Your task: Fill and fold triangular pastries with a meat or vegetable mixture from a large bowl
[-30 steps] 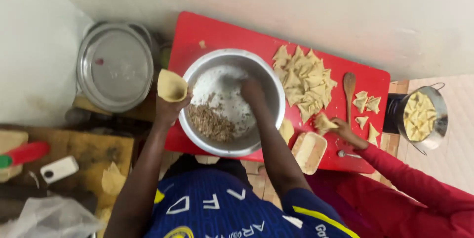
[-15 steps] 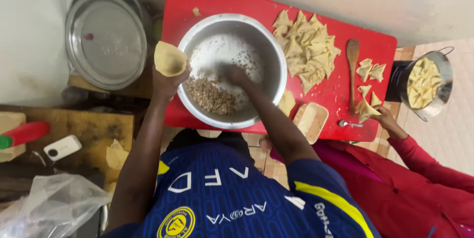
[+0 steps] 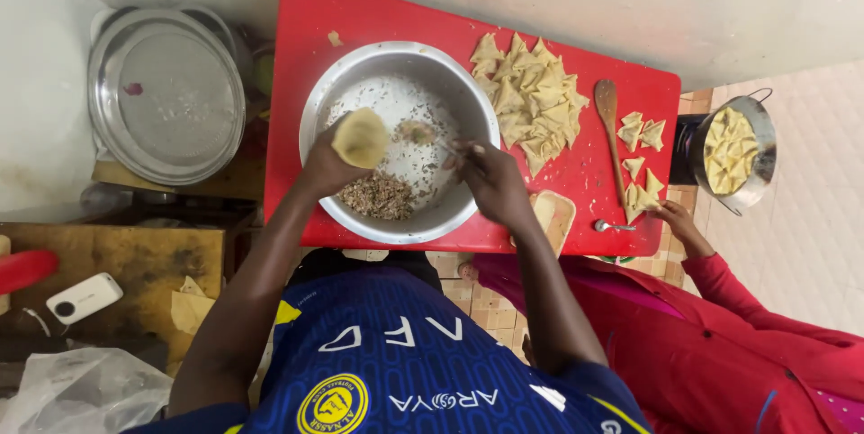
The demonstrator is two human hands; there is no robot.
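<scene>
Pale wall far side, tiled floor at right, red tabletop (image 3: 378, 16) in the middle of my view. Big steel bowl (image 3: 317, 110) sits on its left half, minced filling (image 3: 378, 196) heaped at the near wall of the bowl, the rest of the inside dusted white.

My left hand (image 3: 326, 162) is over the bowl, closed around a dough cone (image 3: 360, 137), open end tilted up toward the camera. My right hand (image 3: 490, 180) is at the bowl's right rim, fingers pinched narrow on a spoon (image 3: 421, 134) that reaches left toward the cone with a bit of filling on it. Spoon tip sits just beside the cone; touching or not, I cannot tell.

Right of the bowl: a pile of folded pastries (image 3: 531, 101) on the tabletop, then a wooden spoon (image 3: 609, 124) lying near-to-far, then a few more folded pieces (image 3: 641, 133). A stack of dough strips (image 3: 551, 218) lies near the front edge, just right of my right hand.

Another person in a red sleeve (image 3: 747, 295) is at the right; their hand (image 3: 673, 218) rests at the tabletop's near right corner by the small pastries. Steel pot (image 3: 765, 142) with more pastries stands off the right edge.

Left of the tabletop: round steel tray (image 3: 166, 92). Near left: a white gadget (image 3: 84, 297) on a brown wooden surface.
</scene>
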